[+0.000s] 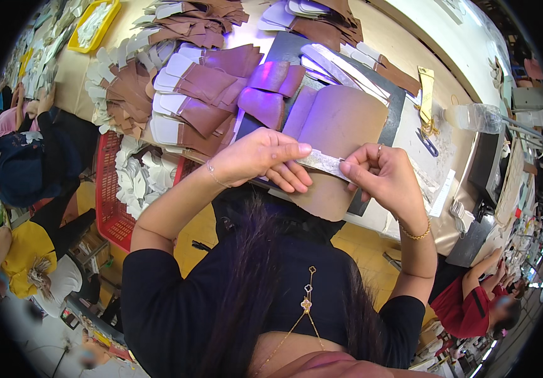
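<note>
My left hand (pixel 274 160) and my right hand (pixel 386 177) hold a narrow whitish strip (pixel 323 162) with a rough, worn-looking surface between them. The left thumb presses on its left end, with the fingers below. At the right end, my right thumb and fingers pinch it. Under the strip lies a wide tan sheet (pixel 344 120) with a rounded outline, overhanging the table's near edge. It rests partly on a dark mat (pixel 392 116). Just beyond my left hand are brown curved pieces (pixel 264 108) under purple light.
Stacks of brown and white pieces (pixel 205 88) cover the table's left side. White strips (pixel 341 66) lie behind the sheet. To the right are thread snips (pixel 427 143), a yellow strip (pixel 426 94) and a clear plastic container (pixel 476 118). A red basket (pixel 109 195) stands at left; other people sit nearby.
</note>
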The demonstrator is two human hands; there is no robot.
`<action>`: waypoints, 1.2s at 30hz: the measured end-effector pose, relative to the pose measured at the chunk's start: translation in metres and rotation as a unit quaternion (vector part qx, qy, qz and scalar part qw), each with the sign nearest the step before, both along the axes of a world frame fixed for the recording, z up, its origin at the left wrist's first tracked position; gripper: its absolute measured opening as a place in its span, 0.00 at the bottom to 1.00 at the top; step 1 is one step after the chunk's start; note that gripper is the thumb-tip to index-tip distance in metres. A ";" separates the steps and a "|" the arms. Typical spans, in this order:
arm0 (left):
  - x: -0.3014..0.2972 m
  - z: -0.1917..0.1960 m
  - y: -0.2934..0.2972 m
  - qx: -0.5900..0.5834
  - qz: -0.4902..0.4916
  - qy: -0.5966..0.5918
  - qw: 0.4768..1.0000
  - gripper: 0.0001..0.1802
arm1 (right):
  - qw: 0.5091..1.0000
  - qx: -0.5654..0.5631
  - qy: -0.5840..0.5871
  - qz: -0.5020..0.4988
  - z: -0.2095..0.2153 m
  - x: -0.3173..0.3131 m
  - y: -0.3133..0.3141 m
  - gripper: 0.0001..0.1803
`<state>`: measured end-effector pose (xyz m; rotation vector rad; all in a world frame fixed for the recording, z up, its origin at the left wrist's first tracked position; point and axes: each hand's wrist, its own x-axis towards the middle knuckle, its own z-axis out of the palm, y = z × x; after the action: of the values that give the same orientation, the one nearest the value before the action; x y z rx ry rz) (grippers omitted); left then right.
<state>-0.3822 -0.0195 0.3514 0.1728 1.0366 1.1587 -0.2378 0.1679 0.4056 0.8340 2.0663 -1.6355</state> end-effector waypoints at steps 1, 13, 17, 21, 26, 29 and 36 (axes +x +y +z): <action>0.000 0.000 0.000 0.001 -0.006 0.009 1.000 0.19 | 1.000 -0.001 0.001 0.000 0.000 0.000 0.000 0.11; 0.003 -0.001 0.003 0.009 -0.011 0.041 0.999 0.15 | 1.000 0.002 0.024 -0.004 0.001 0.005 0.003 0.11; 0.003 -0.003 0.003 0.008 -0.007 0.044 0.999 0.16 | 0.997 -0.020 0.070 -0.022 0.000 0.012 0.008 0.11; 0.004 -0.006 0.002 0.004 0.003 0.044 0.999 0.16 | 0.997 -0.035 0.064 -0.034 -0.004 0.013 0.010 0.10; 0.004 -0.010 0.002 0.002 -0.003 0.056 0.998 0.15 | 0.999 -0.028 0.029 -0.028 -0.004 0.013 0.012 0.09; 0.004 -0.013 0.003 0.005 -0.012 0.072 0.997 0.13 | 0.999 -0.017 0.033 -0.022 -0.004 0.013 0.011 0.10; 0.005 -0.015 0.003 0.012 0.005 0.079 0.997 0.13 | 0.999 -0.008 0.020 -0.026 -0.004 0.015 0.013 0.11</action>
<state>-0.3770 -0.0162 0.3364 0.2821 1.1632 1.1820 -0.2228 0.1808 0.4016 0.8638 2.0727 -1.7067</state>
